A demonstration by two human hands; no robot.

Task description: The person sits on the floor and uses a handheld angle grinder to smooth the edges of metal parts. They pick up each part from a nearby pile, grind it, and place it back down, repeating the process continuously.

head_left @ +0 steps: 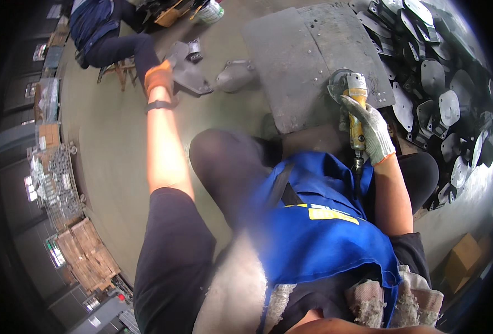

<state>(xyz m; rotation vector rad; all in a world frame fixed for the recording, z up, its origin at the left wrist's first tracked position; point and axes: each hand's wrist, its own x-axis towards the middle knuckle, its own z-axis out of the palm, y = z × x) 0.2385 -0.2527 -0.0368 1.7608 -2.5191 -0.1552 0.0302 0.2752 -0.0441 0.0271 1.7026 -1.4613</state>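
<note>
My left hand (159,79), in an orange glove, reaches out to the far left and is closed on the edge of a grey metal bracket (189,75) with a short round lug. Just right of that bracket, a second flat metal plate (235,75) lies by the work table. In a pale knitted glove, my right hand (372,129) grips the yellow body of an angle grinder (356,106). The grinder's disc end rests on or just over the dark metal tabletop (291,61); I cannot tell whether it touches. A hose or cord runs down from its rear end.
Many metal plates and brackets (433,78) are heaped at the right. Another person (99,39) is seated at the upper left, near a white bucket (210,11). Wire cage (62,183) and wooden pallets (87,253) line the left. A cardboard box (462,255) stands lower right.
</note>
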